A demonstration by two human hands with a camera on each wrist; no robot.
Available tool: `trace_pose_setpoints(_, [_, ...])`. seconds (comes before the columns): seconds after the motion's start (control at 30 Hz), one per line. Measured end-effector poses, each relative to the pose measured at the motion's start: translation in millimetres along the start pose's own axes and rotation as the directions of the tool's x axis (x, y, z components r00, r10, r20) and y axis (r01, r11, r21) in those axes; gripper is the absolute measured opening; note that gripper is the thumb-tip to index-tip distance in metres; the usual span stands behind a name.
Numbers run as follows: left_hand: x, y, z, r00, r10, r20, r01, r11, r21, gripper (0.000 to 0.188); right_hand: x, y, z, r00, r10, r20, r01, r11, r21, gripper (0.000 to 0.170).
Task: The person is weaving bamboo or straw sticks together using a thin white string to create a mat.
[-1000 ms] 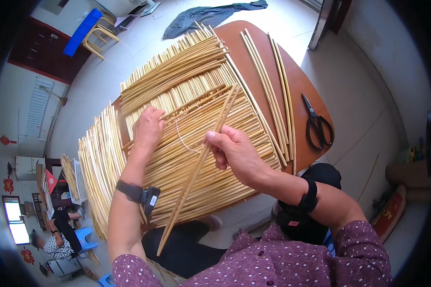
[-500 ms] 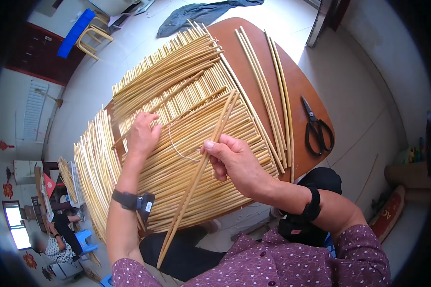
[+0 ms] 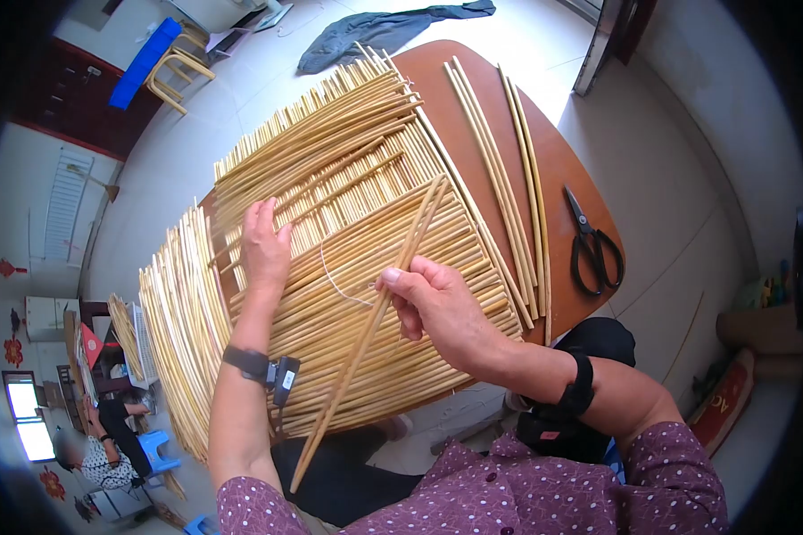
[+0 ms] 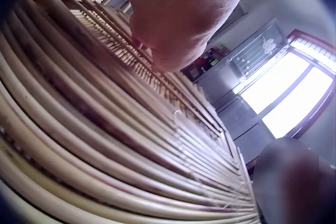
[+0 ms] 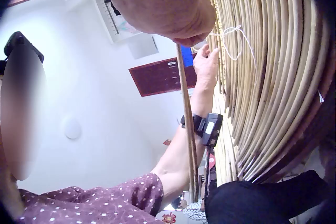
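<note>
My right hand pinches a pair of long, thin, pale-brown sticks, held slantwise above a mat of sticks laid side by side. A white string curves over the mat toward this hand and shows as a loop in the right wrist view. My left hand is at the mat's far left edge, thumb and fingers spread apart. Two loose sticks run toward it, the nearer stick passing by the fingers. Under them lies a layer of paler sticks running crosswise.
A stick bundle lies at the table's far side, another pile at the left. On the brown table, several separate sticks and black-handled scissors lie at the right. Dark cloth is on the floor; a person sits behind.
Two sticks beside the mat's far edge have shifted away from it, one after the other, onto the paler layer. My left hand has moved slightly left; the right keeps its pair nearly still.
</note>
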State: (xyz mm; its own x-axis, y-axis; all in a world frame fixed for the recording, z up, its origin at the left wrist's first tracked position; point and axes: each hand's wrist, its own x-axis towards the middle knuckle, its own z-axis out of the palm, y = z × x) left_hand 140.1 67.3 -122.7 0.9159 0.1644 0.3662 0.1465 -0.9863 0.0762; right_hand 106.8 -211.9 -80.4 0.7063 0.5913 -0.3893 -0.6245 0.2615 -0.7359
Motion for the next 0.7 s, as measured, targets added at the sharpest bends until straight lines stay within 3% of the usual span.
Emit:
trace_pose_setpoints(0.07, [3,8,-22,0.969,-0.111,0.222,0.143,0.98,-0.135,0.033,4,0,-1,0.999,-0.027,-0.035,0.028,0.999,0.038,0.02])
trace_pose_setpoints(0.1, [2,14,-36,0.968,-0.111,0.224,0.143,0.981,-0.134,0.033,5,0,-2,0.999,-0.025,-0.035,0.026,0.999,0.04,0.02])
trace_pose_setpoints(0.13, [-2,21,-52,0.843,-0.114,0.525,0.391,0.801,-0.453,0.034,6,-1,-3,0.998,-0.046,-0.042,0.047,0.999,0.028,0.021])
trace_pose_setpoints(0.17, [-9,28,-69,0.658,0.025,0.752,0.655,0.473,-0.589,0.035,8,-1,-3,0.997,-0.067,-0.046,0.067,0.998,0.016,0.021])
trace_pose_setpoints(0.23, [-36,48,-103,0.512,0.211,0.833,0.747,0.37,-0.553,0.041,11,-1,-4,0.996,-0.073,-0.049,0.074,0.997,0.019,0.02])
trace_pose_setpoints(0.3, [-64,71,-143,0.417,0.193,0.888,0.841,0.289,-0.458,0.042,11,-3,-4,0.995,-0.081,-0.055,0.082,0.997,0.009,0.02])
trace_pose_setpoints(0.37, [-89,83,-175,0.399,0.129,0.908,0.88,0.225,-0.419,0.04,13,-6,-5,0.997,-0.072,-0.02,0.072,0.997,0.034,0.019])
trace_pose_setpoints(0.43, [-126,92,-209,0.333,0.047,0.942,0.929,0.152,-0.337,0.038,10,-5,-5,0.997,-0.076,0.02,0.075,0.996,0.041,0.02])
trace_pose_setpoints(0.5, [-149,95,-220,0.338,0.015,0.941,0.936,0.096,-0.337,0.037,19,-9,-8,0.998,-0.067,0.021,0.066,0.997,0.045,0.02])
trace_pose_setpoints(0.6, [-191,105,-245,0.337,-0.019,0.941,0.942,-0.003,-0.337,0.036,11,1,-9,0.985,-0.071,0.159,0.045,0.986,0.159,0.02])
trace_pose_setpoints(0.7, [-226,122,-262,0.311,-0.03,0.95,0.943,-0.117,-0.313,0.034,-3,4,-7,0.945,-0.073,0.318,0.039,0.993,0.113,0.022])
